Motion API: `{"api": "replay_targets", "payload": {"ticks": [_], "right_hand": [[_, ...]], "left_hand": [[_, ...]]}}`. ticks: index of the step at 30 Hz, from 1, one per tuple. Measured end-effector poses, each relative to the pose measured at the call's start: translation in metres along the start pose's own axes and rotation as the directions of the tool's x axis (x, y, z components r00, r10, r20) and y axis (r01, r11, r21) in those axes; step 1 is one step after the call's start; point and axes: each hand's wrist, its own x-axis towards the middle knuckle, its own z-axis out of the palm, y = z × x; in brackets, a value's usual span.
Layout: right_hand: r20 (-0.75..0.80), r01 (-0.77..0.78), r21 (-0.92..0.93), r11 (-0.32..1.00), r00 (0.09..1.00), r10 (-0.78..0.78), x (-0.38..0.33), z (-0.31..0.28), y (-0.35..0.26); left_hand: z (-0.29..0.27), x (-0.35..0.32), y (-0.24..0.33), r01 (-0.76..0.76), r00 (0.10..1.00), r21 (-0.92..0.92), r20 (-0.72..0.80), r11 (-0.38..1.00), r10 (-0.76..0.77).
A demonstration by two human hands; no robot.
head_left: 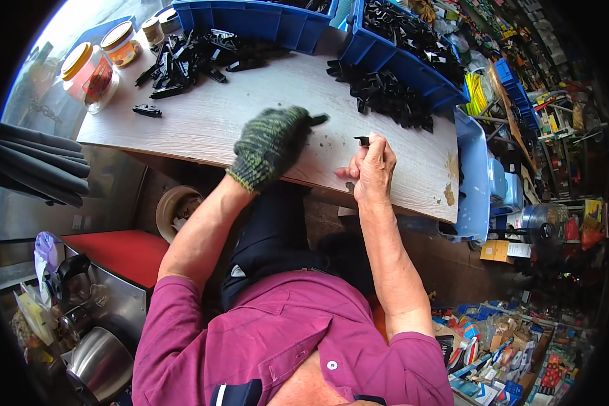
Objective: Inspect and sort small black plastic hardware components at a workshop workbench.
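My left hand (269, 145), in a dark green and black knitted glove, is closed over the table (206, 125). From its fingers a black plastic piece (317, 120) sticks out to the right, slightly blurred. Bare, my right hand (373, 166) pinches a small black plastic part (363, 141) between thumb and fingers near the table's front edge. A loose heap of black plastic parts (191, 62) lies at the far left, with a single part (147, 110) apart from it. Another heap of black parts (389, 98) lies beyond my right hand.
A blue bin (264, 24) stands at the back, and a second blue bin (402, 68) holds black parts at the right. Lidded jars (88, 74) line the left end. A pale blue tub (472, 176) adjoins the table's right edge. Below sits a bucket (176, 210).
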Motion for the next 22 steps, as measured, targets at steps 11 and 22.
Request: {"api": "replay_targets", "payload": {"ticks": [11, 22], "right_hand": [[-0.149, 0.063, 0.044, 0.997, 0.987, -0.056, -0.006, 0.000, 0.005], [-0.041, 0.164, 0.089, 0.982, 0.986, -0.161, -0.007, -0.004, 0.015]], "left_hand": [[0.028, -0.008, 0.046, 0.142, 0.985, -0.491, 0.158, 0.859, -0.072], [0.040, -0.004, 0.080, 0.430, 0.902, -0.504, 0.275, 0.749, -0.332]]}}
